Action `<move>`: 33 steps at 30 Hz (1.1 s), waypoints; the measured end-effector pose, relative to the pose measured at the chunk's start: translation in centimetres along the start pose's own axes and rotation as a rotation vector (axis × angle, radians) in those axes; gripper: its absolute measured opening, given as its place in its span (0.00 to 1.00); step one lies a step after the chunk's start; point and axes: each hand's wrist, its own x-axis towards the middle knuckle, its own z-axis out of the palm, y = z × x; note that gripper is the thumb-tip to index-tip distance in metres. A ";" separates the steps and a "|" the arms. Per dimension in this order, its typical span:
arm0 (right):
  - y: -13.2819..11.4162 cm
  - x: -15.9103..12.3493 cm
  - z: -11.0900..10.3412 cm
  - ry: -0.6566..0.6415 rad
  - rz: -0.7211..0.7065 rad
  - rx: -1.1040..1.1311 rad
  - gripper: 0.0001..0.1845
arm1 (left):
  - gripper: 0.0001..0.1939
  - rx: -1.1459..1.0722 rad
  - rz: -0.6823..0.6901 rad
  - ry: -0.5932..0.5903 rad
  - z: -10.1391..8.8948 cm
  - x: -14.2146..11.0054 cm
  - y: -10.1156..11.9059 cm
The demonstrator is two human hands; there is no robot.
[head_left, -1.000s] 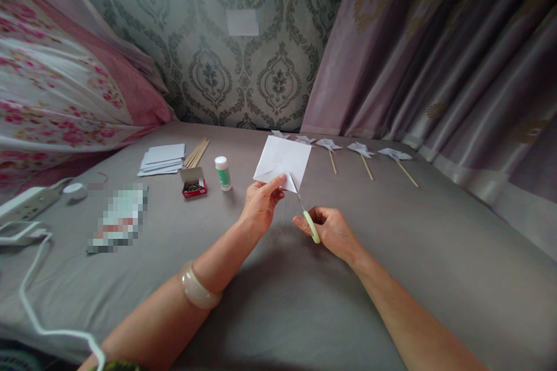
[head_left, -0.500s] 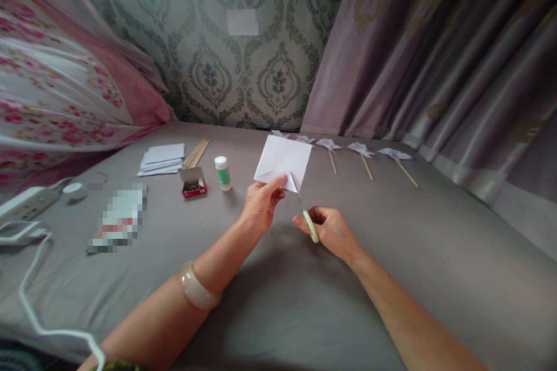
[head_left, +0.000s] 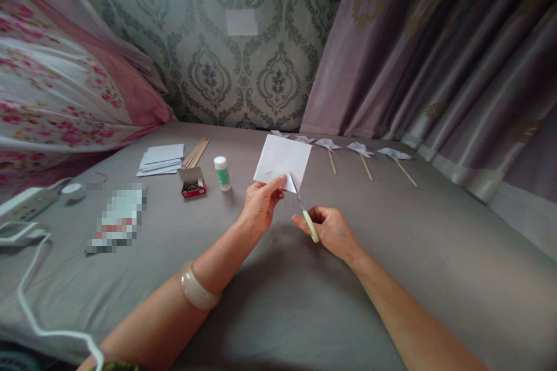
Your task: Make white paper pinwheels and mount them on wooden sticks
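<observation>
A square sheet of white paper (head_left: 285,153) is pinched at its lower edge by my left hand (head_left: 261,203), thumb on top. My right hand (head_left: 333,229) grips scissors (head_left: 310,225) with pale green handles. Their blades meet the paper's lower right part, close to my left thumb. A short slit shows in the sheet's lower left area. Behind the paper, several white paper pinwheels (head_left: 359,149) on wooden sticks lie in a row toward the right; the paper partly hides the farthest ones.
Left of my hands stand a glue bottle (head_left: 222,175) and an open small red box (head_left: 194,185) of small metal pieces. Farther back lie wooden sticks (head_left: 196,153) and stacked white paper (head_left: 161,159). A power strip (head_left: 26,206) with a white cable and a pixelated packet (head_left: 117,220) lie at left.
Both hands, the paper and the scissors keep nearly the same place. The paper's edge by the slit at lower left looks slightly flatter. The view has shifted very slightly.
</observation>
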 end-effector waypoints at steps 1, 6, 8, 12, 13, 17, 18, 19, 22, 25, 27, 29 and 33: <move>0.0 0.0 0.0 0.001 0.004 0.000 0.25 | 0.15 0.002 0.001 -0.002 0.0 0.0 0.0; -0.2 -0.1 0.1 0.009 0.014 0.004 0.24 | 0.15 0.001 0.006 -0.012 -0.2 0.2 -0.2; -0.1 0.0 0.1 0.011 0.015 0.001 0.24 | 0.16 -0.001 0.004 -0.014 -0.2 0.2 -0.2; -0.1 0.0 0.0 0.012 0.005 -0.015 0.25 | 0.16 -0.003 0.004 0.003 -0.1 0.0 0.0; -0.1 0.0 0.0 0.012 0.001 -0.020 0.25 | 0.16 -0.004 0.003 0.005 -0.1 0.0 0.0; -0.1 0.0 0.1 0.026 0.003 -0.030 0.25 | 0.16 -0.007 -0.001 0.006 -0.1 0.1 -0.1; -0.1 0.0 0.1 0.031 0.003 -0.033 0.25 | 0.16 -0.005 -0.002 0.005 -0.2 0.1 -0.1; 0.0 0.0 0.1 0.033 0.004 -0.038 0.25 | 0.16 -0.004 -0.002 0.005 -0.2 0.2 -0.2; 0.3 0.0 -0.1 0.002 0.007 -0.090 0.24 | 0.17 0.001 -0.003 0.021 -0.4 0.4 -0.1; 0.5 0.1 -0.7 -0.089 -0.010 -0.173 0.24 | 0.17 -0.006 0.007 0.074 -0.6 0.8 0.2; 0.5 0.3 -1.2 -0.112 -0.029 -0.182 0.25 | 0.17 -0.017 0.020 0.110 -0.9 1.2 0.3; 0.5 0.7 -1.9 -0.055 -0.048 -0.119 0.26 | 0.17 -0.020 0.026 0.132 -1.2 1.7 0.4; 0.2 1.6 -3.5 0.153 -0.080 0.096 0.25 | 0.14 0.034 -0.019 0.089 -1.5 2.0 0.0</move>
